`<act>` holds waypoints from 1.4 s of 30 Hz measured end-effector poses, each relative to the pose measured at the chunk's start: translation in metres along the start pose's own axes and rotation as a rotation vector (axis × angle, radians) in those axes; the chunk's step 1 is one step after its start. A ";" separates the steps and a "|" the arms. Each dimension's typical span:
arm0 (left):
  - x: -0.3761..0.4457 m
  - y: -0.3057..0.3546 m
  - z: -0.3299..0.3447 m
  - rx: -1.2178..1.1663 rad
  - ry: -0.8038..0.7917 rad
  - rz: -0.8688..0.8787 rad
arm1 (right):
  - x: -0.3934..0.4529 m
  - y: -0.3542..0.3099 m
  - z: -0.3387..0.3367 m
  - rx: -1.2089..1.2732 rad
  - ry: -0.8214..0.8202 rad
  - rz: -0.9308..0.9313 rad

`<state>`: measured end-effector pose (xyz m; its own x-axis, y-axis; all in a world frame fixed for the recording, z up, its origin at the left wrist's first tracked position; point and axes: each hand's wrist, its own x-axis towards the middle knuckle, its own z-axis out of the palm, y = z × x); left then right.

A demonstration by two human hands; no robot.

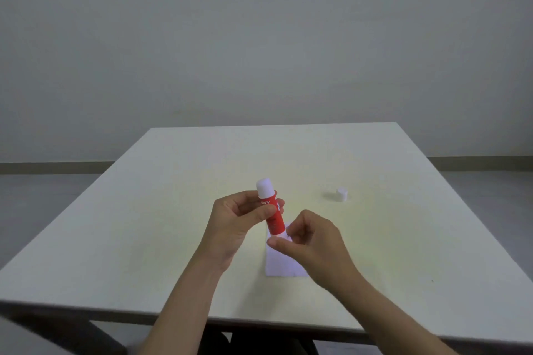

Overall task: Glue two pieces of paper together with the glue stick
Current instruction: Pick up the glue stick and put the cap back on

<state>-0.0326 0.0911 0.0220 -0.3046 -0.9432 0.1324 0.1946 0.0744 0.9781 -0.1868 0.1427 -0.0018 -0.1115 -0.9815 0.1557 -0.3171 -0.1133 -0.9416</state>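
My left hand (236,219) grips a red glue stick (274,217) around its middle and holds it nearly upright above the table. The stick's white top end (264,187) points up and away from me. My right hand (313,242) is at the stick's lower end, thumb and curled fingers pinched around its white base. A white piece of paper (281,264) lies flat on the table under both hands, partly covered by my right hand. Whether it is one sheet or two stacked, I cannot tell. A small white cap (342,194) stands on the table to the right.
The pale table (161,210) runs from the near edge at the bottom to a far edge in front of a plain wall. A dark table leg (86,334) shows at the lower left.
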 end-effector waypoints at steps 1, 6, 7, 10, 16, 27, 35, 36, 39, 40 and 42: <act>0.000 -0.001 -0.001 0.011 0.014 -0.001 | -0.004 0.001 0.006 -0.113 0.101 -0.061; -0.002 -0.001 -0.004 0.016 -0.001 -0.022 | -0.001 -0.004 0.007 0.012 -0.163 0.000; -0.002 -0.001 -0.004 0.024 -0.004 -0.023 | 0.003 -0.006 -0.001 0.057 -0.288 0.030; -0.002 0.001 -0.004 0.035 -0.016 -0.036 | 0.007 -0.010 -0.018 0.140 -0.619 0.057; 0.002 0.000 0.007 0.123 0.025 -0.007 | 0.004 0.002 -0.003 0.082 -0.198 0.033; 0.023 0.009 -0.001 0.467 0.164 0.091 | 0.070 0.040 -0.050 -0.735 -0.020 -0.084; 0.021 0.005 -0.005 0.760 0.039 0.119 | 0.095 0.072 -0.072 -0.857 0.029 0.051; 0.020 0.003 -0.005 0.763 0.035 0.119 | 0.089 0.065 -0.069 -0.707 0.079 0.023; 0.017 -0.004 -0.002 0.729 0.039 0.119 | 0.062 0.028 -0.051 -0.020 0.057 -0.009; 0.016 -0.006 0.000 0.703 0.044 0.122 | 0.054 0.018 -0.045 0.112 0.026 -0.031; 0.015 -0.009 0.004 0.673 0.041 0.145 | 0.042 0.004 -0.034 0.140 -0.003 -0.067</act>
<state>-0.0423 0.0779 0.0161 -0.2815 -0.9190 0.2761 -0.3950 0.3732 0.8395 -0.2252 0.1067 0.0108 -0.0912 -0.9714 0.2192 -0.1889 -0.1993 -0.9616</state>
